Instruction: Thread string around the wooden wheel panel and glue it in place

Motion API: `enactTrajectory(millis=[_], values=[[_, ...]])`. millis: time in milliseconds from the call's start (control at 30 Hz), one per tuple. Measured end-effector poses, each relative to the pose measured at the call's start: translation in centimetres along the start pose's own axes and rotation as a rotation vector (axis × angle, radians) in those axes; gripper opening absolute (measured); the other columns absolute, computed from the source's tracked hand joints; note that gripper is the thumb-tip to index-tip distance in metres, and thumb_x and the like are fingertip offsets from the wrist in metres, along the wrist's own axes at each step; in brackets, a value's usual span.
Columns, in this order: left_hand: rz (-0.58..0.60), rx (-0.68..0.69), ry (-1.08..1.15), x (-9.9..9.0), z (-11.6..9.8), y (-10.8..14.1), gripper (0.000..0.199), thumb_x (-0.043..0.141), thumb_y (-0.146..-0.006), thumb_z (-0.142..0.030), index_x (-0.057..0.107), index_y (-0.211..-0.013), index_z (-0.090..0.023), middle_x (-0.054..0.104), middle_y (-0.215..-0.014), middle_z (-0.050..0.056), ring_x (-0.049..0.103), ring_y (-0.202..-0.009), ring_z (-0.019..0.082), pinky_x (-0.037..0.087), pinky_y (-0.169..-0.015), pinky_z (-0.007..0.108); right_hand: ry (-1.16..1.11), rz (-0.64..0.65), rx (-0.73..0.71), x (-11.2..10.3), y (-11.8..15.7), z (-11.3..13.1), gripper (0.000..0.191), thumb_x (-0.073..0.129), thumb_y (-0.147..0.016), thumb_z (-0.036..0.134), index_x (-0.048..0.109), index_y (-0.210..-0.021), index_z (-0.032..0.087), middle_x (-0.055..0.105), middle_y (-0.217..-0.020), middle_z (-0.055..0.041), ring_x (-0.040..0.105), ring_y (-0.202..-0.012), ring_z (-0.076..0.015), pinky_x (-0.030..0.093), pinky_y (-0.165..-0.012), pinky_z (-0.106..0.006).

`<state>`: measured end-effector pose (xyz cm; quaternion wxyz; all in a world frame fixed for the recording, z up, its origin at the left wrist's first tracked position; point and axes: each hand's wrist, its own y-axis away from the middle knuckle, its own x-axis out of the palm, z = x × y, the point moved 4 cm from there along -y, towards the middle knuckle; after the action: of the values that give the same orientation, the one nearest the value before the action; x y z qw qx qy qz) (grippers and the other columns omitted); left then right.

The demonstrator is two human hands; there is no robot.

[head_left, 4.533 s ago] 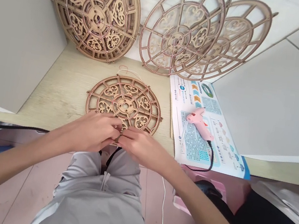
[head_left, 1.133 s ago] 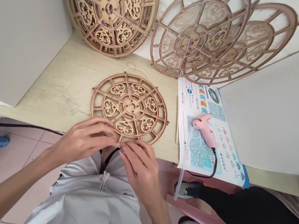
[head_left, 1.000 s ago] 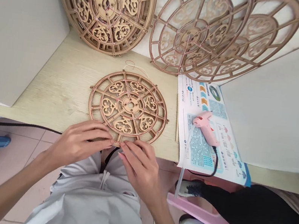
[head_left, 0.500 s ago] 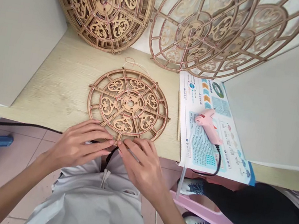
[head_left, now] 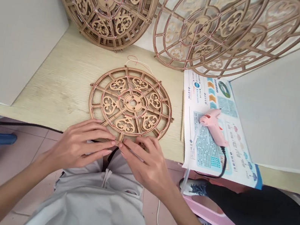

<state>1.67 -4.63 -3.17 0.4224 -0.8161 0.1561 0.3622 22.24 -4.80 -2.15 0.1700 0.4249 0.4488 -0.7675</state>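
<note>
Compared with a few seconds ago, the left hand (head_left: pixel 77 144) and right hand (head_left: pixel 150 162) have spread from a tight huddle at the near rim of the lattice disc (head_left: pixel 139 105). On the left, loosely bent fingers reach the rim; whether they pinch anything, I cannot tell. In the middle, the disc lies flat at the near edge of the table (head_left: pixel 58 74), probably light, stiff and brittle in its scrollwork, best held by its outer ring. Right of that, the fingers curl more, their grip hidden. Farther right rests the glue gun (head_left: pixel 215 129).
</note>
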Motion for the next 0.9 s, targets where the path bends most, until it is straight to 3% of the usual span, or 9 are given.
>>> enactTrajectory(millis=[300, 633, 900], values=[[0.005, -0.031, 0.076, -0.14, -0.04, -0.66, 0.027, 0.072, -0.088, -0.011, 0.072, -0.113, -0.022, 0.074, -0.113, 0.005, 0.068, -0.104, 0.019, 0.055, -0.097, 0.040, -0.039, -0.052, 0.005, -0.02, 0.06, 0.05, 0.030, 0.066, -0.091, 0.007, 0.068, -0.120, 0.017, 0.077, -0.111, -0.0050, 0.058, -0.095, -0.0190, 0.049, -0.080, -0.038], [0.029, -0.069, 0.108, -0.18, 0.05, -0.65, 0.024, 0.069, -0.090, -0.011, 0.073, -0.111, -0.024, 0.074, -0.114, 0.004, 0.067, -0.103, 0.019, 0.056, -0.093, 0.039, 0.054, -0.009, -0.001, 0.04, -0.10, 0.40, 0.027, 0.064, -0.092, 0.006, 0.069, -0.114, 0.019, 0.077, -0.110, -0.0031, 0.058, -0.089, -0.0186, 0.050, -0.079, -0.038], [0.063, -0.073, 0.103, -0.39, 0.00, -0.72, 0.024, 0.072, -0.088, -0.010, 0.072, -0.110, -0.021, 0.073, -0.116, 0.004, 0.065, -0.104, 0.019, 0.054, -0.095, 0.038, 0.053, 0.055, -0.076, 0.14, 0.50, -0.20, 0.028, 0.062, -0.093, 0.004, 0.067, -0.119, 0.015, 0.075, -0.119, -0.0040, 0.058, -0.099, -0.0208, 0.050, -0.084, -0.042]])
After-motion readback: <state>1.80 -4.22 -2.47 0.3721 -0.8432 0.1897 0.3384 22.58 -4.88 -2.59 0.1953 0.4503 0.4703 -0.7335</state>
